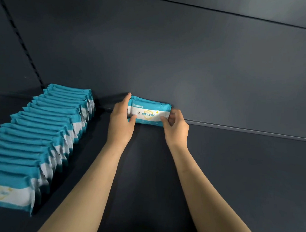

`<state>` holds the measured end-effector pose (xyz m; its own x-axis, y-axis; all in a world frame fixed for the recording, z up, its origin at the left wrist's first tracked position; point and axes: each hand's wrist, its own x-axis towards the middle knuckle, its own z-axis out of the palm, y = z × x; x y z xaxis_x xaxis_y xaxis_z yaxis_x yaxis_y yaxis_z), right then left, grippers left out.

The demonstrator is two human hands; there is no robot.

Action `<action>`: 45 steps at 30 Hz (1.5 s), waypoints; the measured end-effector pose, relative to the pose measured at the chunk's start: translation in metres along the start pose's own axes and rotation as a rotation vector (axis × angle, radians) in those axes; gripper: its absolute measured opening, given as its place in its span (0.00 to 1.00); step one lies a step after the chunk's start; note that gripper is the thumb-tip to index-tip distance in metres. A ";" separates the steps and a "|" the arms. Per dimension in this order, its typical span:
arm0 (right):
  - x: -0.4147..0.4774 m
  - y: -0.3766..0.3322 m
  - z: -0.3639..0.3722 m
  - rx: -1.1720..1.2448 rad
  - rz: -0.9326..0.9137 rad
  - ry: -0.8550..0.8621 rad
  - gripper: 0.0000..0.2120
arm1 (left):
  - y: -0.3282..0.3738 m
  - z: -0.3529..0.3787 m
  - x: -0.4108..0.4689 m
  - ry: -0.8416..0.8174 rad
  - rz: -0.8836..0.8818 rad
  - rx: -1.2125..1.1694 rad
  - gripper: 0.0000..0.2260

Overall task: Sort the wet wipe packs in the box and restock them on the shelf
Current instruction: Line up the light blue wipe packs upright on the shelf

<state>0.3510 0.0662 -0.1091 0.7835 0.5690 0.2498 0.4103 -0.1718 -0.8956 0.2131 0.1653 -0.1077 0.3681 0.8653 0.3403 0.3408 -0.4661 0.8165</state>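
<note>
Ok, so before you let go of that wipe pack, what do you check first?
1. Both hands hold the wet wipe pack: the left hand grips its left end and the right hand pinches its right end. Ok.
2. Label faces front, right way up. Ok.
3. Pack rests on the shelf and touches the back wall. Cannot tell.
4. Gap between the pack and the finished row on the left. Ok.
5. Pack will stand alone once released. Cannot tell.
6. Box with more packs: not in view. Cannot tell.
</note>
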 end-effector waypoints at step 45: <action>-0.393 0.000 -0.368 -0.878 0.247 0.529 0.27 | 0.206 0.058 -0.333 -0.594 0.881 0.060 0.24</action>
<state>0.2149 -0.4538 -0.0723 0.9087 0.0518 0.4143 0.2395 -0.8775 -0.4154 0.2106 -0.2296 -0.0800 0.8634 -0.0030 0.5045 -0.2153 -0.9065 0.3632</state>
